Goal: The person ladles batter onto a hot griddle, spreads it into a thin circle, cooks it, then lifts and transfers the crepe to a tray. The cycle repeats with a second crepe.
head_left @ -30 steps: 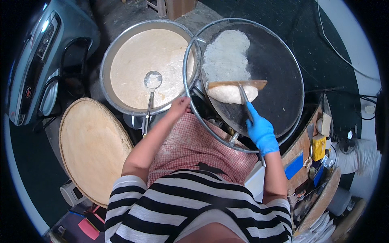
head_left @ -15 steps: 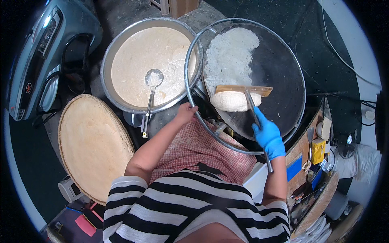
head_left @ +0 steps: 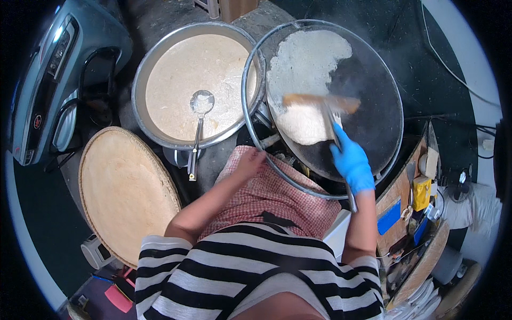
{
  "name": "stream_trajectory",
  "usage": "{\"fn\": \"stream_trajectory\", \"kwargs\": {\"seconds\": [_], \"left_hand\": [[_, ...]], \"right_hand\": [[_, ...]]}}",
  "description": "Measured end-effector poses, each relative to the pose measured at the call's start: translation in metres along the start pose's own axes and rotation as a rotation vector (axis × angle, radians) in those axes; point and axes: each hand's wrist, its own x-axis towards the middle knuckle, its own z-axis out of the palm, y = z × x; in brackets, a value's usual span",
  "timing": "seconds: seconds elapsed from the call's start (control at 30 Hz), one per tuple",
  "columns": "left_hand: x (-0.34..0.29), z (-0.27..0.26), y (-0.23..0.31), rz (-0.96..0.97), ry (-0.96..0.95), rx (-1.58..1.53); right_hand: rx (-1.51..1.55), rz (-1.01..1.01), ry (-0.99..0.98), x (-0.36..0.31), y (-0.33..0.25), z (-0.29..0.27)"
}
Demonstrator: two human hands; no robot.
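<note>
My right hand (head_left: 353,164), in a blue glove, is closed round the metal handle of a scraper with a wide wooden blade (head_left: 320,101). The blade is smeared by motion over the round dark griddle (head_left: 368,122). Just on the near side of the blade lies a mound of pale batter (head_left: 304,127). Beyond it, a thin pale batter layer (head_left: 304,58) covers the griddle's far left part. My bare left hand (head_left: 253,162) is at the near left of the metal ring (head_left: 245,101) around the griddle, its fingers curled at the rim and slightly blurred.
Left of the griddle stands a wide metal basin (head_left: 140,90) of batter, with a ladle (head_left: 197,130) resting across its rim. A round woven tray (head_left: 128,192) leans nearer left. A scooter (head_left: 69,74) stands far left. Tools and a yellow package (head_left: 421,193) crowd a board at right.
The ring and griddle have turned clockwise, carrying the thin layer rightward. My left hand has shifted slightly nearer and right. The scraper has risen slightly, and the mound has spread flatter.
</note>
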Motion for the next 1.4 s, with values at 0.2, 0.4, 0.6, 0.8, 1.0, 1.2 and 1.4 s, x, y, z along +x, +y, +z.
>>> {"fn": "stream_trajectory", "kwargs": {"seconds": [0.2,0.4,0.6,0.8,1.0,1.2,1.4], "left_hand": [[0.015,0.006,0.005,0.149,0.162,0.291],[0.046,-0.022,0.036,-0.033,0.076,0.155],[0.053,-0.036,0.058,0.033,0.071,0.173],[0.012,-0.018,0.014,0.029,0.007,0.034],[0.014,0.009,-0.016,0.147,0.122,0.244],[0.048,-0.023,0.014,0.085,0.065,0.129],[0.07,-0.047,0.073,-0.014,0.002,0.273]], "right_hand": [[-0.055,-0.069,-0.023,0.015,-0.024,0.025],[-0.033,-0.062,-0.037,-0.02,0.007,0.001],[-0.084,-0.115,0.032,0.027,-0.023,0.022],[-0.06,0.019,-0.122,-0.021,0.003,-0.006],[0.002,-0.151,0.061,0.029,-0.021,0.017],[-0.082,-0.001,-0.115,-0.027,0.013,-0.004],[-0.046,-0.101,0.024,0.029,-0.013,0.011]]}}
